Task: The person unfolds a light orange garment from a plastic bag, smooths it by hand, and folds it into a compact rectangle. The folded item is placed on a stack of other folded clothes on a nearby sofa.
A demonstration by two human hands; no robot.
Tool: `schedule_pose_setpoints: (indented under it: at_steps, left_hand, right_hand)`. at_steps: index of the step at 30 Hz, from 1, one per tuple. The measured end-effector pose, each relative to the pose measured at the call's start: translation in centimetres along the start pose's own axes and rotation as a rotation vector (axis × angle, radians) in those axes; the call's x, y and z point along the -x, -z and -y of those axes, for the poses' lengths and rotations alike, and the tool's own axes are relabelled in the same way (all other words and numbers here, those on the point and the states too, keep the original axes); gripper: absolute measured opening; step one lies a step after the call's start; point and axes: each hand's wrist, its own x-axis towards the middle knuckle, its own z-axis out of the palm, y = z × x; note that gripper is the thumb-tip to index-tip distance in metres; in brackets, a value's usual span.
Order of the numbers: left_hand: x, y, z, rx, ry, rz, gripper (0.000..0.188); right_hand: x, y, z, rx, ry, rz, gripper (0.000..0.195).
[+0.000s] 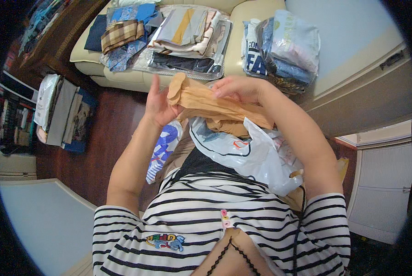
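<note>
Before me a thin tan garment (223, 103), maybe hosiery, is stretched between my two hands. Its folded end with rounded tips stands up beside my left hand (162, 105), whose thumb is raised off the fabric while the palm and fingers support it from below. My right hand (235, 90) pinches the upper edge of the cloth between thumb and fingers. Below it, a white plastic bag (226, 146) rests open on my lap with more tan fabric (226, 127) at its mouth. A white and blue printed plastic bag (166, 145) lies to its left.
A cream sofa (123, 80) ahead bears folded blankets (188, 31), a brown checked cloth (121, 34) and bagged clothes (292, 45). Upright folded textiles (63, 110) stand on the dark wooden floor (111, 117) at left. A black cable (297, 234) runs down my right side.
</note>
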Motion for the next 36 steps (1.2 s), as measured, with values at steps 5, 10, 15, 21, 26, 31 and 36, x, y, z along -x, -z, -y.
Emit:
schedule_pose_setpoints:
  at_steps: [5,10,15,21,26,31,36]
  left_hand:
    - [0.8,2.9,0.9,-0.354,-0.003,-0.127,0.079]
    - [1.3,1.8,2.2,-0.928,-0.063,-0.243,0.082]
    - [1.0,3.0,2.5,-0.931,-0.001,-0.305,0.066]
    - [1.1,6.5,2.6,-0.254,-0.133,-0.331,0.048]
    - [1.0,5.1,2.0,-0.492,-0.092,-0.402,0.04]
    - [-0.4,3.1,0.4,-0.485,-0.304,-0.445,0.02]
    - [-0.6,9.7,0.6,-0.692,-0.142,-0.537,0.016]
  right_hand:
    - [0.6,0.5,-0.8,0.132,-0.142,-0.093,0.027]
    - [2.2,0.9,-0.4,0.336,-0.215,-0.075,0.02]
    - [4.5,1.7,-1.8,0.355,-0.247,-0.083,0.018]
    - [5.7,2.3,-3.2,0.319,-0.151,-0.192,0.028]
    - [7.3,2.3,-2.5,0.332,-0.222,-0.051,0.025]
    - [9.1,4.0,-3.1,0.296,-0.261,-0.068,0.026]
    - [10.5,4.1,-3.5,0.225,-0.277,-0.095,0.016]
